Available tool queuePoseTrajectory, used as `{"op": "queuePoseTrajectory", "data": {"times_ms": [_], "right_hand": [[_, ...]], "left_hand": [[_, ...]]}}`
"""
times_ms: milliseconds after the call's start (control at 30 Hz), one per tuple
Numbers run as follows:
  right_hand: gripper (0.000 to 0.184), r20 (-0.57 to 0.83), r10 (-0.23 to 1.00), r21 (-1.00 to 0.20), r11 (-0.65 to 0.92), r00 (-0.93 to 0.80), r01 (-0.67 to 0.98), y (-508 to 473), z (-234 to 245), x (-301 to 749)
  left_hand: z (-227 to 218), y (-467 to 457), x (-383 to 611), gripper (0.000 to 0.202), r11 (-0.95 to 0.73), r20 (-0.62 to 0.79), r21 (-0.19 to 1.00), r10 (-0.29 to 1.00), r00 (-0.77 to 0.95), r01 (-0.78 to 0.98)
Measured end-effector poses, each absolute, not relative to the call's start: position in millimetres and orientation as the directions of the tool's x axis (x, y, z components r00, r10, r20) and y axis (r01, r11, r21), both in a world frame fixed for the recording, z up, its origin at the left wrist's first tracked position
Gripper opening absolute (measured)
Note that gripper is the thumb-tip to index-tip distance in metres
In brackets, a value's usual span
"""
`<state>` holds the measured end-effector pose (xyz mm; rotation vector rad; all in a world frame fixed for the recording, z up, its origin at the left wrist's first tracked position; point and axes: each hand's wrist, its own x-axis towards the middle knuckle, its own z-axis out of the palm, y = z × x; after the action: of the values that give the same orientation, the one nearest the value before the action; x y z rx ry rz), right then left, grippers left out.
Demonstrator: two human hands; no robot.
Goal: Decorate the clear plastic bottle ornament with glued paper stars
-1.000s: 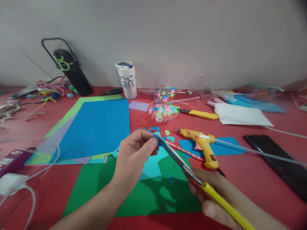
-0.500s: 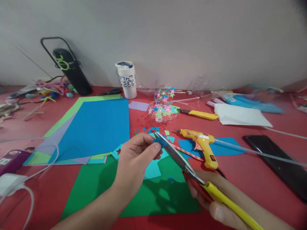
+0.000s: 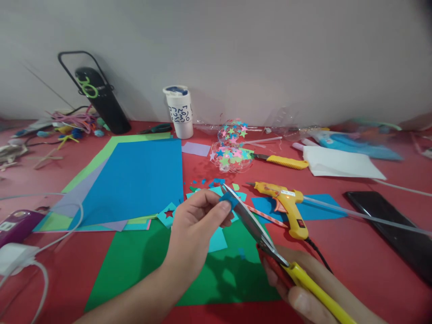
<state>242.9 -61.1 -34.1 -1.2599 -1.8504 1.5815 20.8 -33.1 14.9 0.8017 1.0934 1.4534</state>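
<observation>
My left hand (image 3: 194, 229) pinches a small blue paper piece (image 3: 230, 201) between thumb and fingers above the green sheet (image 3: 141, 265). My right hand (image 3: 300, 288) grips yellow-handled scissors (image 3: 259, 234), whose blades reach up to the blue piece. Light blue offcuts (image 3: 216, 238) lie under both hands on the green sheet. Small blue and green snippets (image 3: 212, 183) are scattered just beyond.
A stack of coloured sheets with a blue one on top (image 3: 135, 180) lies at left. A yellow glue gun (image 3: 285, 202), a yellow craft knife (image 3: 286, 162), star wire ball (image 3: 231, 153), white cup (image 3: 180, 112), white paper (image 3: 340, 162), black phone (image 3: 394, 229), and cables with a charger (image 3: 13, 256) surround the work area.
My left hand and the scissors have shifted slightly right and toward me; the scissor blades have closed further against the blue piece, and a star-shaped cutout in the light blue paper is now uncovered.
</observation>
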Motion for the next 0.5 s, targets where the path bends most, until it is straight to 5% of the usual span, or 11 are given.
{"op": "queuePoseTrajectory", "data": {"times_ms": [500], "right_hand": [[0.043, -0.195, 0.866, -0.924, -0.005, -0.461, 0.382, -65.2, -49.2, 251.8]], "left_hand": [[12.3, -33.1, 20.0, 0.015, 0.007, -0.065, 0.932, 0.987, -0.148, -0.363]]}}
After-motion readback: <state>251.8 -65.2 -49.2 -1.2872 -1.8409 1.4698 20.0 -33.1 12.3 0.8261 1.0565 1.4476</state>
